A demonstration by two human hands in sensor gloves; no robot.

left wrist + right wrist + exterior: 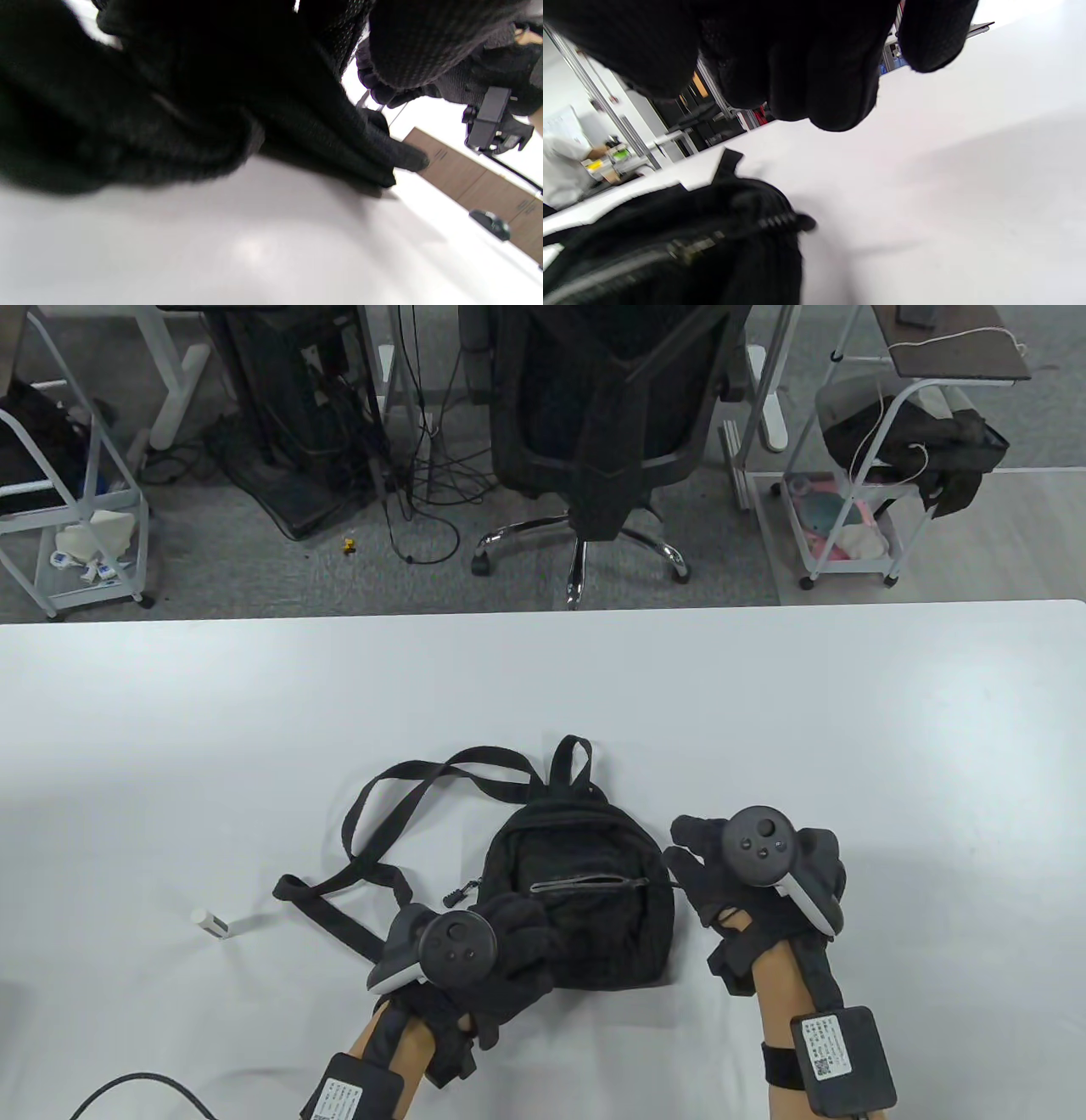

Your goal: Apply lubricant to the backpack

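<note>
Black fabric backpack lies flat on the white bench. Left hand rests on its lower left corner; its grip cannot be told. Right hand hovers just right of it, fingers spread, holding nothing. Lubricant stick lies well left of the left fingers, untouched; fetching it likely comes next.

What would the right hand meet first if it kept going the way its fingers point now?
Probably nothing: the right hand sits just right of the backpack, fingers aimed up and slightly left across the bare white table. It might graze the backpack's upper right edge; depth is unclear.
</note>
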